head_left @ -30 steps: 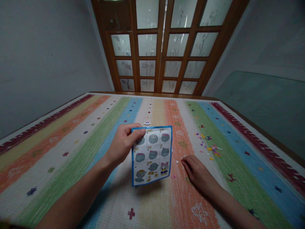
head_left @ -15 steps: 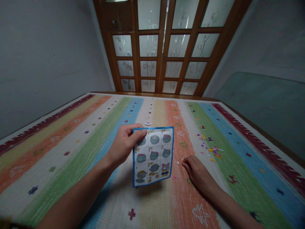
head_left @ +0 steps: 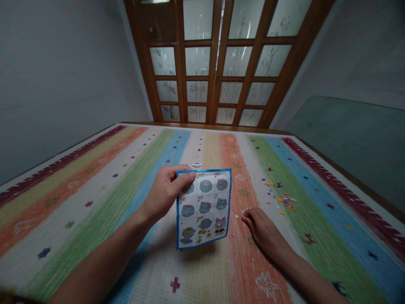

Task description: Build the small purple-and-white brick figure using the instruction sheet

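Note:
My left hand [head_left: 167, 188] grips the top left corner of a blue-edged instruction sheet [head_left: 218, 211], thumb in front. The sheet stands tilted above the cloth, its grid of printed building steps facing me. On the orange stripe rests my right hand [head_left: 264, 230], fingers curled together; what they hold, if anything, is hidden. A small white piece [head_left: 236, 216] lies just left of those fingertips. Small pink pieces [head_left: 231, 236] are close to the sheet's lower right edge. Behind the sheet sits a small white and purple brick part [head_left: 196, 164], partly covered by it.
Several loose small bricks [head_left: 286, 200] in yellow, purple, pink and white lie scattered to the right, past my right hand. A striped cloth [head_left: 104, 219] covers the table. Beyond its far edge is a wooden glazed door [head_left: 218, 80], with a pale green panel [head_left: 351, 147] at the right.

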A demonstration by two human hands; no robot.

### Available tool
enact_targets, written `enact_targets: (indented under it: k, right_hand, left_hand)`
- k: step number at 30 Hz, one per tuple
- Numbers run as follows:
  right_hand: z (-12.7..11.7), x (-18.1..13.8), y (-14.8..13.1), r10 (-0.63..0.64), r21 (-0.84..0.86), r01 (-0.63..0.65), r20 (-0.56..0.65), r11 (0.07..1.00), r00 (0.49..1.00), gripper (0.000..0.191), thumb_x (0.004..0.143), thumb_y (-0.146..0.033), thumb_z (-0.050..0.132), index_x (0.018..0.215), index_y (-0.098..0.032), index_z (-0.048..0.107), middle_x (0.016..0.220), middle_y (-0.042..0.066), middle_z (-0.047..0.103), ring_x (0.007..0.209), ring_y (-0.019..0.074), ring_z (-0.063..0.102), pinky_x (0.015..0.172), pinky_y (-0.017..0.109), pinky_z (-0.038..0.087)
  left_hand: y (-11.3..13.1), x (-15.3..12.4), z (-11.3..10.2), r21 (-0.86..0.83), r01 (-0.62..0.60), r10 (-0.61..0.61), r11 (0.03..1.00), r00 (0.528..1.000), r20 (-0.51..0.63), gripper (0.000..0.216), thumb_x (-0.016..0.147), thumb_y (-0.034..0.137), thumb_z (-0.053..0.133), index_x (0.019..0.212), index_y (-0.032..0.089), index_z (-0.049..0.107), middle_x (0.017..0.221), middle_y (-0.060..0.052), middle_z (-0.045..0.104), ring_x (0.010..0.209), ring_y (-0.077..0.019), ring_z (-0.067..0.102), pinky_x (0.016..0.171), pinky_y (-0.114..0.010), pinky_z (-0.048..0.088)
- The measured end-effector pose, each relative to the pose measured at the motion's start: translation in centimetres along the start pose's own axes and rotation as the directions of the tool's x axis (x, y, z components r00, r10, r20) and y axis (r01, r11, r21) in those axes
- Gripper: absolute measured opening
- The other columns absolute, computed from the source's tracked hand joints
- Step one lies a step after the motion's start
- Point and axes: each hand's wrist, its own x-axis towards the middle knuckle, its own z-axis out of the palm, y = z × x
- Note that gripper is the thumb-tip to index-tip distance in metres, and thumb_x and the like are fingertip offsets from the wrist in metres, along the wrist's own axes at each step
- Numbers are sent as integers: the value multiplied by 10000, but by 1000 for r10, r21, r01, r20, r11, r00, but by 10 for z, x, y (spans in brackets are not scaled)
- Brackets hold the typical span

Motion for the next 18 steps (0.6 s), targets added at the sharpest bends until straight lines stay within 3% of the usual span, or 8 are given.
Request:
enact_targets:
  k: [11, 18]
  right_hand:
    - [-3, 0, -4, -12, -26, 12, -14, 1000, 1000, 200, 944, -293, 373, 811, -208, 497, 743, 54, 585, 680, 193, 565, 630, 321, 459]
    - [-14, 4, 6, 93, -61, -98, -83, 993, 992, 238, 914, -346, 378, 795, -201, 524, 737, 69, 608, 676, 201, 575, 635, 328, 466]
  left_hand:
    - [-1, -1, 0, -30, -10, 10, 999, 1000, 8, 256, 729, 284, 578, 523, 156, 498, 445, 68, 402, 380, -51, 321, 350, -176, 232]
    - [-3, 0, -2, -13, 10, -9, 1000, 1000, 23, 258, 741, 299, 567, 540, 152, 501, 448, 65, 414, 384, -52, 334, 352, -168, 245]
